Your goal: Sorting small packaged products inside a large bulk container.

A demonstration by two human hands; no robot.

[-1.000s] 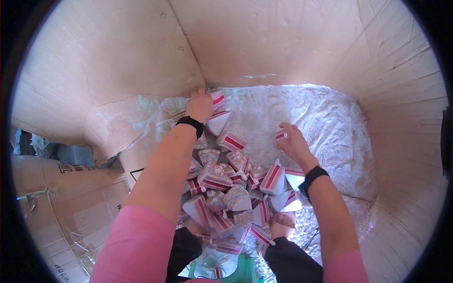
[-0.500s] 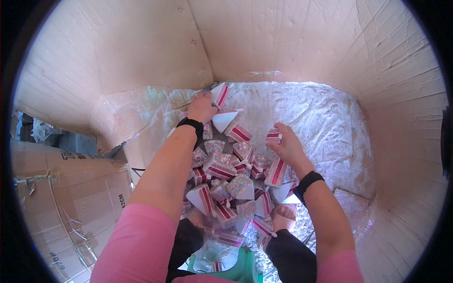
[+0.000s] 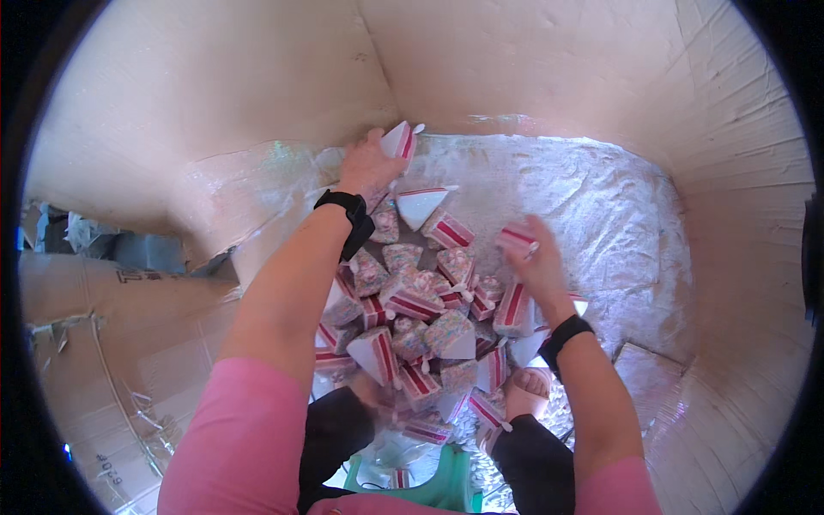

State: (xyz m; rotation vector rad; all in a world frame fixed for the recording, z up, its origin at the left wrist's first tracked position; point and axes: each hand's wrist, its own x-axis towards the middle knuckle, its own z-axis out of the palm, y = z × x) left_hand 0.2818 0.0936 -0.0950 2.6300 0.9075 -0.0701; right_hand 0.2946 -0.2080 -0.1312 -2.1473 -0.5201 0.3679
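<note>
My left hand (image 3: 369, 165) is closed round a toy cake slice (image 3: 396, 141) at the far side of the pile, close to the cardboard wall. The slice has a white side, a red stripe and a small white tab. On the right, my right hand (image 3: 541, 268), slightly blurred, grips another toy cake slice (image 3: 518, 238) between thumb and fingers, above the pile's right edge. Below and between my hands lies a heap of similar wedges (image 3: 412, 300), pink-white with red stripes and speckled ends. One white-sided wedge (image 3: 421, 206) rests between my two hands.
Tall cardboard walls (image 3: 549, 69) curve around the far side and right. Crinkled clear plastic sheeting (image 3: 592, 197) covers the floor. A cardboard box (image 3: 129, 343) with a torn edge stands left. My feet (image 3: 525, 390) and a green stool (image 3: 446, 485) are at the near edge.
My left hand has moved farther away toward the wall with its toy cake slice. The right hand's slice has shifted slightly right and turned, showing more of its striped side.
</note>
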